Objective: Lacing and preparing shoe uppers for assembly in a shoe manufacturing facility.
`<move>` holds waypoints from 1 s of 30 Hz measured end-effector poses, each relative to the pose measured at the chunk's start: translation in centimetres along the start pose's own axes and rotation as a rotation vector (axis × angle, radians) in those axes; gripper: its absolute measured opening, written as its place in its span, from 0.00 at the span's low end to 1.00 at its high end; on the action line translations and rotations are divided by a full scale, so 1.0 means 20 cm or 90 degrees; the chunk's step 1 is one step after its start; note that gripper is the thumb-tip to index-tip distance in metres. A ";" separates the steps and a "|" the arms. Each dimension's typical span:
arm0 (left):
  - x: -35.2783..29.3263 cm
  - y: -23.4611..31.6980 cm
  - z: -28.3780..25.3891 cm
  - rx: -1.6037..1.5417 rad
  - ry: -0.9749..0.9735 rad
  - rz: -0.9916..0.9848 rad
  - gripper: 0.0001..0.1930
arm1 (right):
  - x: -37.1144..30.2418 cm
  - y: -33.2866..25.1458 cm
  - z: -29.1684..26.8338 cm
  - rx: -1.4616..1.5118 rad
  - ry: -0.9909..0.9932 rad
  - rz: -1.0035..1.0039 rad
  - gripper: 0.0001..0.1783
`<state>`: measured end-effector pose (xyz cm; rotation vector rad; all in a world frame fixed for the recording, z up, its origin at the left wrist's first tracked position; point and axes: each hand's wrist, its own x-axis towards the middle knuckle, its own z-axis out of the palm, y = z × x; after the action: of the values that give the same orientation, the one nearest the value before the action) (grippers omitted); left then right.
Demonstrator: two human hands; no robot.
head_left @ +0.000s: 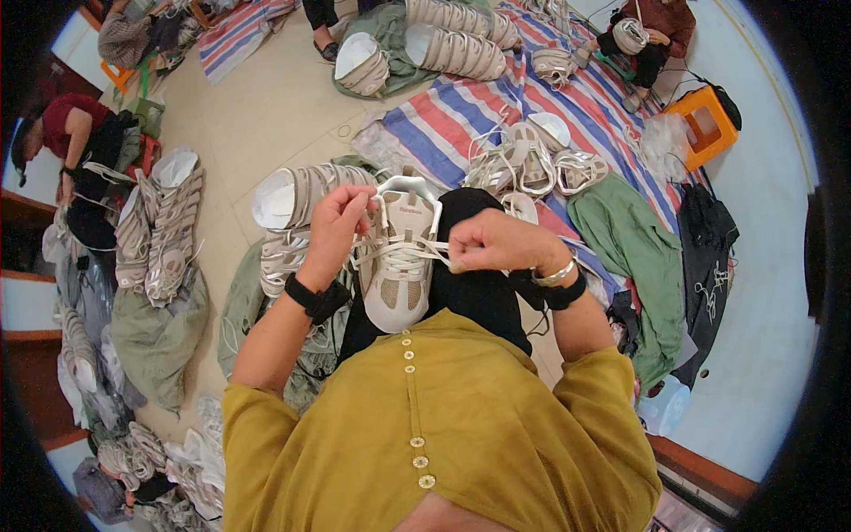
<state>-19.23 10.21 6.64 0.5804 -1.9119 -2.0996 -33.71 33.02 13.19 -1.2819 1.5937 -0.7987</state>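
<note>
A beige and white shoe upper (pixel 403 293) lies on my lap, its toe toward me and its tongue pointing away. Pale shoelaces (pixel 406 260) cross over its middle and stretch to the right. My right hand (pixel 496 241) pinches the laces beside the upper, fingers closed. At the upper's left edge, near the collar, my left hand (pixel 341 217) is closed in a pinch. What its fingertips hold is too small to make out.
Loose shoe uppers (pixel 532 160) lie ahead on a striped sheet (pixel 434 133). Nested stacks of uppers (pixel 306 191) stand to my left, with another stack (pixel 173 230) farther left. A green cloth (pixel 629 248) lies right. Co-workers sit around; an orange stool (pixel 709 129) stands far right.
</note>
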 end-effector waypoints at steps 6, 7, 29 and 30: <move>-0.06 -0.02 -0.06 0.027 0.062 -0.082 0.10 | -0.03 0.12 0.07 0.063 -0.066 0.038 0.10; -0.08 -0.01 -0.05 0.028 0.064 -0.086 0.10 | -0.02 0.10 0.07 0.099 -0.062 0.051 0.10; -0.33 -0.07 0.18 0.577 -0.268 0.325 0.13 | 0.07 0.01 0.22 0.064 0.145 -0.137 0.07; -0.33 -0.06 0.19 0.576 -0.269 0.326 0.13 | 0.06 -0.01 0.17 0.109 0.153 -0.039 0.07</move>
<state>-14.85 16.58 6.52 -0.2506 -2.8308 -1.0226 -30.52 32.11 11.70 -1.1489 1.6383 -1.1378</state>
